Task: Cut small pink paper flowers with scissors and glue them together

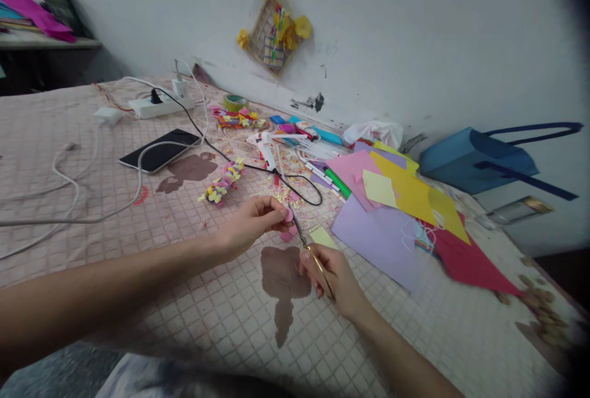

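Between the thumb and fingers of my left hand [265,218] is a small piece of pink paper [289,215]. My right hand [332,272] grips a pair of scissors [304,241] by the gold handles, and the blades point up to the pink paper. Whether the blades touch the paper is hard to make out. Below the blades, more pink paper lies on the table beside a pale yellow square [322,237]. A string of pink, yellow and purple paper flowers [224,183] lies just beyond my left hand.
A white glue gun [266,149] with a black cord stands among paper scraps. Coloured sheets [373,235] and a green marker [338,183] lie to the right, near a blue bag [477,161]. At left are a tablet [159,151], white cables and a power strip [159,105].
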Tool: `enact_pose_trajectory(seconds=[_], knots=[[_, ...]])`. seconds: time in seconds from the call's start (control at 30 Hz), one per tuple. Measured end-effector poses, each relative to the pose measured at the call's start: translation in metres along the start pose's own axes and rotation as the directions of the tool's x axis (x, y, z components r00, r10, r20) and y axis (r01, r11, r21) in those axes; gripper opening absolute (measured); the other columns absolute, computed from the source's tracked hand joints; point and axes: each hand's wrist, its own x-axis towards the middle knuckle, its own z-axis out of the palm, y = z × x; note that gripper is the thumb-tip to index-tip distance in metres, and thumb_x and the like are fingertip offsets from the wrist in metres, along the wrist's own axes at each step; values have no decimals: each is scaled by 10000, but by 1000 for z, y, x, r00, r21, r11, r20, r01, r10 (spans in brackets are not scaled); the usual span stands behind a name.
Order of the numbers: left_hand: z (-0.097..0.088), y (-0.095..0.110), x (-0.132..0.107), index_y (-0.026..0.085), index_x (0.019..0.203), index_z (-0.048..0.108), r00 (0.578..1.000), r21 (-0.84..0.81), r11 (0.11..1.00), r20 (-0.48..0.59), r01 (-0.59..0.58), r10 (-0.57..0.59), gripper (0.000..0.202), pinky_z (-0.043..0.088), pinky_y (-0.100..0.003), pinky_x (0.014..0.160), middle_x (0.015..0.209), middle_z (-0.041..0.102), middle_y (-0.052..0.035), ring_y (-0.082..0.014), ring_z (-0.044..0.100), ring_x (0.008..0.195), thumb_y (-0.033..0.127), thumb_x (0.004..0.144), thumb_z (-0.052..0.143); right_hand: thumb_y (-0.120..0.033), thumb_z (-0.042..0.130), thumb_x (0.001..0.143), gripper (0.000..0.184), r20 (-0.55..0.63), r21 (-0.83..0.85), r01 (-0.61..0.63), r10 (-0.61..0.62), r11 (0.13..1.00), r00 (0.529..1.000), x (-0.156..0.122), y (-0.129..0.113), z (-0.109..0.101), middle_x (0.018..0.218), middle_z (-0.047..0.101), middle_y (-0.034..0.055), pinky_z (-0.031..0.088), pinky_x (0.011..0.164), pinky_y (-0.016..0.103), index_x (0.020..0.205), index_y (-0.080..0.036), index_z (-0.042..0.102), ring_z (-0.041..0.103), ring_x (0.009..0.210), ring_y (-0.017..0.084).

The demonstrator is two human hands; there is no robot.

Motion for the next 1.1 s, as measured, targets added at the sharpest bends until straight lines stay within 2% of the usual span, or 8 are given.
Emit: enact_pose_trajectory(seconds=[0.4,0.7,0.8,0.9,1.1], knots=[[0,-2,0,129,734,534,1000,2,1000,0,0,0,140,464,-283,741,742,619,-17,-105,590,688,253,783,578,-523,434,821,413,-6,-30,14,-14,999,1000,0,0,-1,438,370,-59,247,383,206,625,-166,500,354,384,76],[-1,-2,1,127,743,529,1000,61,998,11,-4,3,132,458,-260,738,747,604,-11,-94,579,697,242,800,557,-501,442,821,401,-31,43,4,-3,999,1000,1,0,-1,440,376,-61,258,375,197,615,-162,499,346,372,69],[-2,-5,1,122,737,534,994,179,983,86,48,-64,145,452,-234,675,721,601,-13,-91,567,674,253,785,572,-467,478,809,346,-83,96,15,-7,995,997,5,1,-4,447,387,-65,276,385,194,649,-162,507,355,380,71],[-2,-8,-1,121,752,544,963,300,946,196,123,-187,174,436,-213,592,702,598,-9,-83,548,607,290,775,576,-391,575,762,246,-107,96,60,-50,994,993,8,-1,-9,512,431,-56,311,425,190,698,-157,529,390,439,74],[0,-11,-6,124,766,568,919,399,912,319,90,-230,183,428,-193,576,693,579,4,-77,535,610,303,792,546,-343,610,736,202,-43,110,57,-52,992,998,8,-3,-9,564,485,-37,329,450,195,750,-144,578,414,481,81]])
